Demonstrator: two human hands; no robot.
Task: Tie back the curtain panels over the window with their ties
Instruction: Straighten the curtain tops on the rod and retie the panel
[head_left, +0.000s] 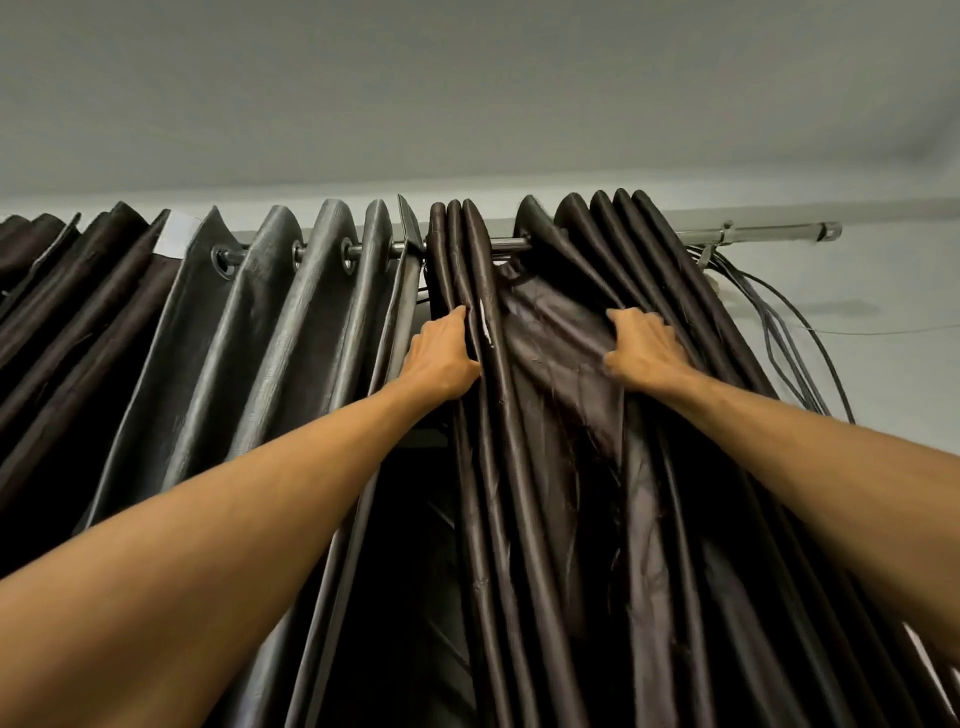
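Dark brown satin curtain panels hang by eyelets from a metal rod (758, 235) just under the ceiling. The right panel (550, 467) is bunched into tight pleats. My left hand (441, 358) grips the leftmost pleats of that panel, fingers tucked behind the fold. My right hand (641, 345) is closed on a loose flat stretch of the same panel, further right. The left panel (270, 332) shows its grey backing and spreads along the rod. No tie is in view.
A bundle of dark cables (795, 343) hangs from the rod's right end down the pale wall. A white label (176, 235) sits on the left panel's top edge. The grey ceiling (467, 88) is close above.
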